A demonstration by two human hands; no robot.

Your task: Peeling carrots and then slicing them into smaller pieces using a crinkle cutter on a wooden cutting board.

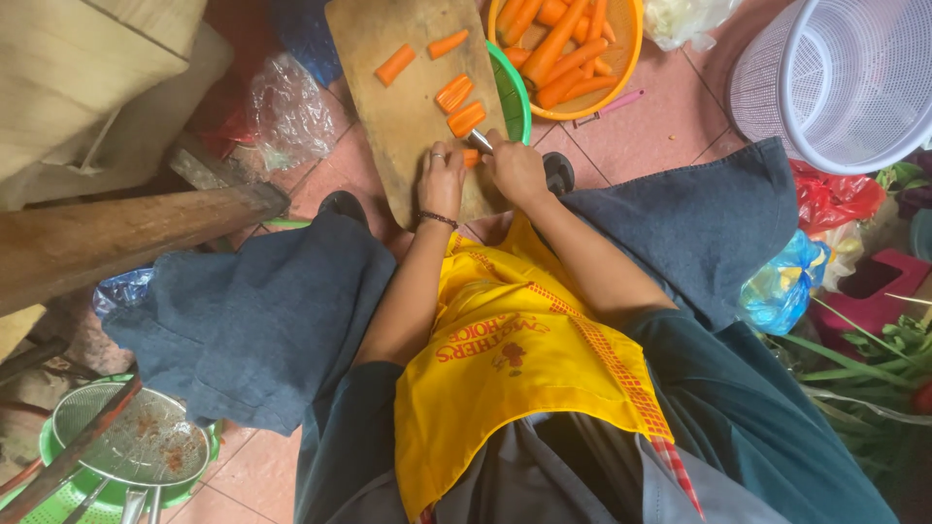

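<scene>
Carrot work fills the near end of a wooden cutting board that lies on the tiled floor between the person's knees. The left hand has its grip pressed down on a small carrot piece at the board's near edge, fingers curled over it, a ring on one finger and a dark bracelet at the wrist. The right hand has its grip closed around a knife, whose short bare blade points away from the body and touches that same piece.

Farther up the board lie several cut carrot chunks, spread from the middle toward the far edge (some single, some side by side). Just past the board's right edge sits an orange colander full of long peeled carrots, resting in a green basin. A pink peeler lies on the floor just beside it. A white plastic basket stands at the far right, well apart from the hands. A yellow apron covers the lap.
</scene>
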